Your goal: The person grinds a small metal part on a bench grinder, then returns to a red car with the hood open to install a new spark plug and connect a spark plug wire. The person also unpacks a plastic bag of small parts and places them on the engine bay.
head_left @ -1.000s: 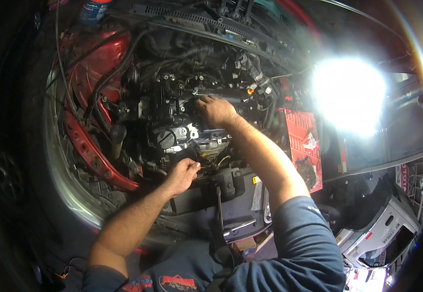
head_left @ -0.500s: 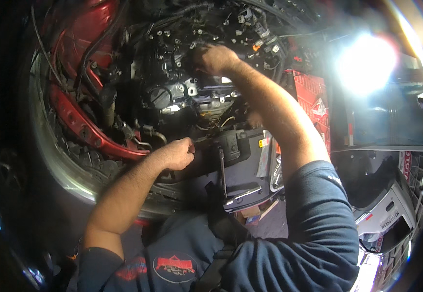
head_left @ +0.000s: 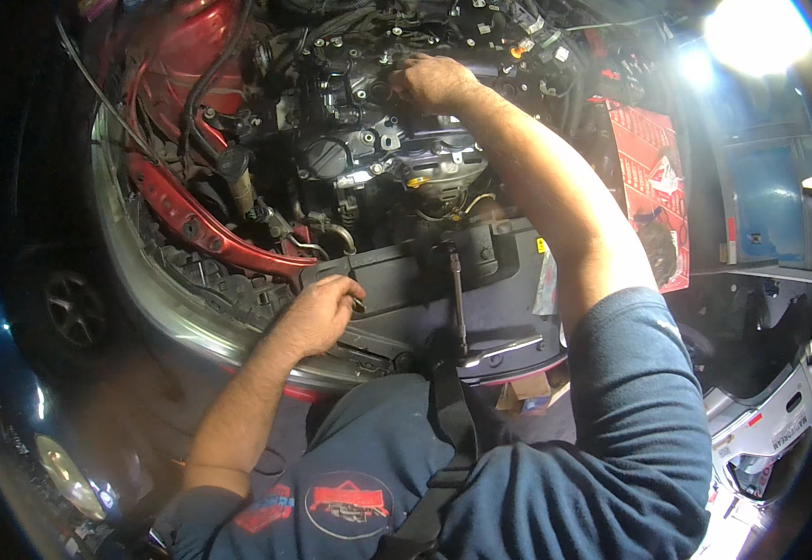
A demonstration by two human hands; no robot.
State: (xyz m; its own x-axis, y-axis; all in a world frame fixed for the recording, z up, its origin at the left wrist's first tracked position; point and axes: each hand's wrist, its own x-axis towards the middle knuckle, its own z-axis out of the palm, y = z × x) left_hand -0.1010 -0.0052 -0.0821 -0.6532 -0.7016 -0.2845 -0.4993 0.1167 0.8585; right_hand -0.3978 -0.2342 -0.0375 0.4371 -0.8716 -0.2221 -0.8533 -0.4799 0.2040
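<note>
My right hand (head_left: 436,84) reaches far over the dark engine (head_left: 396,140), its fingers curled down onto the top of it. Whatever the fingertips pinch is hidden by the hand. Lower and to the left, my left hand (head_left: 322,315) is closed above the front edge of the engine bay, by a black plastic cover (head_left: 392,280). A small dark piece shows at its fingertips, too small to name. Right of that hand lies a long metal extension bar (head_left: 459,299), and a chrome ratchet-like handle (head_left: 508,351) rests near its lower end.
A round black cap (head_left: 326,159) and a yellow loop (head_left: 415,182) sit on the engine. The red body rail (head_left: 210,233) and a headlight rim (head_left: 158,322) curve along the left. A red tray (head_left: 649,177) stands at right, beneath a bright lamp (head_left: 759,35).
My view has shifted, so the engine sits higher and farther right. My left hand has drawn back slightly toward me, and a small piece now shows at its fingertips. My right hand stays over the engine.
</note>
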